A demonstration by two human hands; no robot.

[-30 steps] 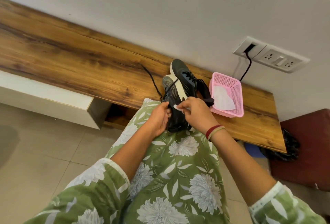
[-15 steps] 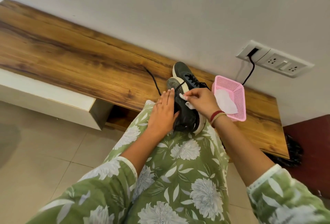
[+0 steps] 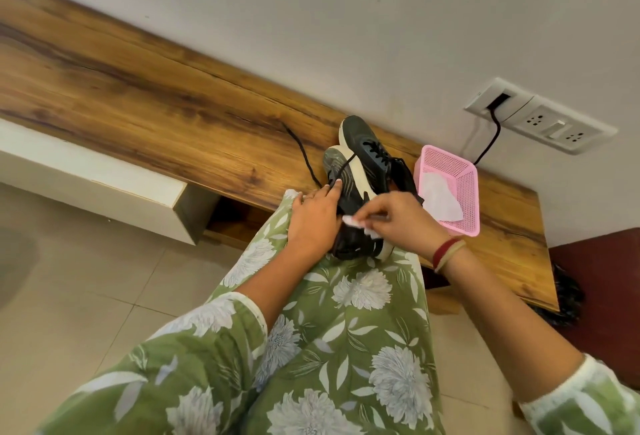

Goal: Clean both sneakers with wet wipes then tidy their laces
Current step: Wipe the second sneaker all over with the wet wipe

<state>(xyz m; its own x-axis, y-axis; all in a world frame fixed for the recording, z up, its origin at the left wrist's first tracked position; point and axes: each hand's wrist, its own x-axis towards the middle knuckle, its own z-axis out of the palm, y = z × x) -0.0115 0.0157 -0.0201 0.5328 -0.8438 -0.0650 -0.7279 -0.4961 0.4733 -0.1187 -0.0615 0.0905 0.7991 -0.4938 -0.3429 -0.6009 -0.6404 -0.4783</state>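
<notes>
A black sneaker [image 3: 341, 175] with a white sole stands on my lap, sole side turned up, its toe pointing away. My left hand [image 3: 317, 218] holds it from the left, fingers lying along its side. My right hand [image 3: 398, 218] pinches a white wet wipe [image 3: 353, 221] against the sneaker's middle. The second black sneaker [image 3: 367, 143] lies on the wooden bench [image 3: 156, 102] just behind, laces loose. One black lace [image 3: 301, 154] trails across the bench.
A pink mesh basket [image 3: 464, 192] holding a white wipe [image 3: 440, 199] sits on the bench right of the sneakers. A wall socket [image 3: 540, 119] with a black cable is above it. A dark red seat [image 3: 602, 292] stands at the right; tiled floor lies left.
My right hand has drawn the wipe back down the sneaker toward me. My left hand stays on the sneaker's left side. The view has shifted slightly.
</notes>
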